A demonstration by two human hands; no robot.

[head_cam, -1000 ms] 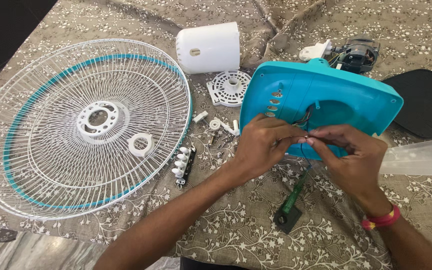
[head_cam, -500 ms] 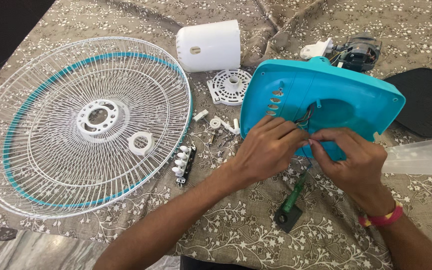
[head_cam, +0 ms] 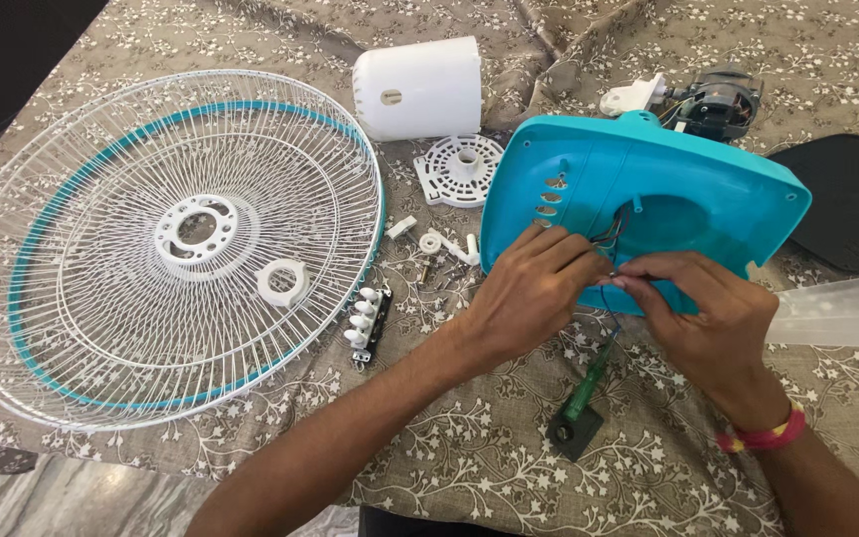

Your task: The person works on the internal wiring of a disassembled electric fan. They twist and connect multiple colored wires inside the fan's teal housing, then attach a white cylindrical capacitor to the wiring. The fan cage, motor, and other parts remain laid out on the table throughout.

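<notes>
A turquoise plastic fan base cover (head_cam: 688,189) lies on the patterned cloth, its hollow side toward me. Thin dark wires (head_cam: 610,237) come out of its opening. My left hand (head_cam: 534,288) and my right hand (head_cam: 708,313) meet just below that opening, fingertips pinched on the wires between them. A green-handled tool (head_cam: 581,398) lies on the cloth under my hands. The fan motor (head_cam: 713,99) sits behind the cover.
A large white and teal wire fan guard (head_cam: 151,249) lies at left with a white ring (head_cam: 280,281) on it. A white motor housing (head_cam: 420,88), a round slotted plate (head_cam: 459,167), a push-button switch block (head_cam: 365,323) and small loose parts (head_cam: 444,247) lie nearby. A black pad (head_cam: 852,199) is at right.
Both hands stay at the cover's opening; the fingers have shifted slightly along the wires.
</notes>
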